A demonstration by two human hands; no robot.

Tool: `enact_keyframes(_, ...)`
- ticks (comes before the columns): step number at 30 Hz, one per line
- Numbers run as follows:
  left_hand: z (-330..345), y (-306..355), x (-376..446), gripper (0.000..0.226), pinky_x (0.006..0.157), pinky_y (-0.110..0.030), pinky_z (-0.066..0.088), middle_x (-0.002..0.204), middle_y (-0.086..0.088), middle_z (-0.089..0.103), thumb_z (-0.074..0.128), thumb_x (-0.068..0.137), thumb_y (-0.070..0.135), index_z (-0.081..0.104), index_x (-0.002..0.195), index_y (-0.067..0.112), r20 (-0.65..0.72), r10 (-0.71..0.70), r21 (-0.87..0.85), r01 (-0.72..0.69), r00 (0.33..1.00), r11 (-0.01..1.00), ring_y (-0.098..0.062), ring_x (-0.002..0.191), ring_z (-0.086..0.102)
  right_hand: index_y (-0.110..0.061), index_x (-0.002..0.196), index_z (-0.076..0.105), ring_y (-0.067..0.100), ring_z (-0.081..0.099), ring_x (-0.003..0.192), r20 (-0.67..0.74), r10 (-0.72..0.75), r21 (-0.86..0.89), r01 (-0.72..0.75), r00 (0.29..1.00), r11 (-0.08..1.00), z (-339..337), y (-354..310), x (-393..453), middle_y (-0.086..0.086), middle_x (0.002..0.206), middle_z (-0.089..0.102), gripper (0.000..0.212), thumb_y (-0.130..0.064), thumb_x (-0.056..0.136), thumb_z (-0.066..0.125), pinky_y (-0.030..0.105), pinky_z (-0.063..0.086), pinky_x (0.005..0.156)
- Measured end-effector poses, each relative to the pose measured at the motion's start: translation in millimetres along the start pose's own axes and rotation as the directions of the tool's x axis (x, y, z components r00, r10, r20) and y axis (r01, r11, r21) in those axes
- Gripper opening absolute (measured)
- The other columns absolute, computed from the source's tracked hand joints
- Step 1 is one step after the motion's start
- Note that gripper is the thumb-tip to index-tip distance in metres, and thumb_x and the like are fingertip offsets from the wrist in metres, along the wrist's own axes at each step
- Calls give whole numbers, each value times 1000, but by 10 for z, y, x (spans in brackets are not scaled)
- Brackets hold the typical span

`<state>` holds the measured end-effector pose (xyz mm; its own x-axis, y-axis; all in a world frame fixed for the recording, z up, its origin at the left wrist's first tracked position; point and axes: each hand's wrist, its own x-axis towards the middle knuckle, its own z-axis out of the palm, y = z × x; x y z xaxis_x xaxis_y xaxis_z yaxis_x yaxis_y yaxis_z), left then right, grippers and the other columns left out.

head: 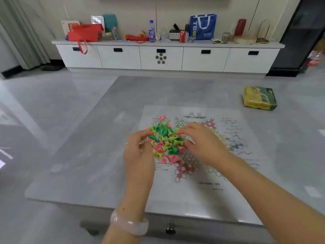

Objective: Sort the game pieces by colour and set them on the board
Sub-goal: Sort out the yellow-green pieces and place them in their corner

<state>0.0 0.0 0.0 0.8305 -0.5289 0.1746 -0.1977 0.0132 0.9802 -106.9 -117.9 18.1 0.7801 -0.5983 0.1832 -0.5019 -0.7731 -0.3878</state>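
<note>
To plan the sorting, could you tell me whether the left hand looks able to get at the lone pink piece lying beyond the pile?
Probably yes: the pink piece lies apart with nothing over it, and the left hand is near.

Grey glossy table (88, 155) on pale grey tiled floor (44, 95). Long white drawer cabinet (161, 57) against beige wall (133, 11), top cluttered (bags, bottle, can). Grey-green curtain (19, 36) far left; dark glass-fronted cabinet (302, 36) far right.

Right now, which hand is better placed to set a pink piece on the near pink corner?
Probably right: the right hand hovers over the board beside the pile; the left hand sits off its left edge.
</note>
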Motion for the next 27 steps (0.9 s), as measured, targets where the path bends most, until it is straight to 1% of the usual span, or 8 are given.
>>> enact_keyframes(2,-88,-3,36,32,76,-27,50,92,1,65,42,87,3,61,84,28,-66,12,-34,-14,998,999,-11,89,62,-25,124,53,12,46,112,133,-56,-120,72,990,990,-3,-39,173,-4,123,50,36,-11,91,48,22,39,87)
enact_keyframes(5,-149,3,97,34,55,-4,40,78,5,60,40,87,-2,58,76,25,-111,-38,-114,25,993,993,11,66,57,-24,120,52,10,48,100,361,-96,-249,195,928,949,-10,-81,429,-4,117,51,33,-14,89,53,21,39,77)
enact_keyframes(9,-90,-38,100,34,60,-2,40,84,5,62,40,87,-1,59,77,26,-86,-36,-107,27,996,994,6,73,56,-18,114,52,16,53,97,498,-60,-318,246,865,916,79,-85,570,0,113,51,31,-9,85,54,28,49,80)
enact_keyframes(12,-44,-47,138,35,64,-5,43,84,6,62,39,86,-2,60,77,25,-59,-69,-131,61,996,989,5,74,56,-15,110,53,17,54,91,451,-81,-376,271,889,886,175,-110,605,2,109,53,30,-3,83,52,29,50,75)
enact_keyframes(17,1,-57,187,37,76,-27,49,89,-3,65,38,86,-2,61,77,25,-4,-110,-148,108,994,983,-18,87,61,-14,107,52,19,51,84,376,-80,-422,248,923,872,227,-122,570,3,104,52,33,5,80,49,28,37,63)
enact_keyframes(20,5,-51,185,34,75,-26,48,89,-1,65,38,87,-1,63,80,22,36,-143,-143,146,989,979,-18,87,61,-13,110,51,19,48,83,341,-84,-425,234,936,874,240,-122,522,4,107,51,37,7,80,48,28,36,65)
enact_keyframes(24,2,-42,180,33,66,-14,49,88,2,65,38,87,-1,62,81,21,58,-157,-141,164,986,976,-14,83,60,-16,109,57,14,51,91,262,-69,-269,141,963,953,219,-83,470,0,113,54,32,2,84,48,23,42,75)
enact_keyframes(27,-7,-35,195,33,59,-9,47,86,-3,65,37,88,-2,63,81,17,67,-181,-176,191,981,966,-14,78,60,-19,102,61,7,50,89,118,12,-4,-11,993,1000,52,-90,400,-5,107,55,21,-8,87,52,15,44,78)
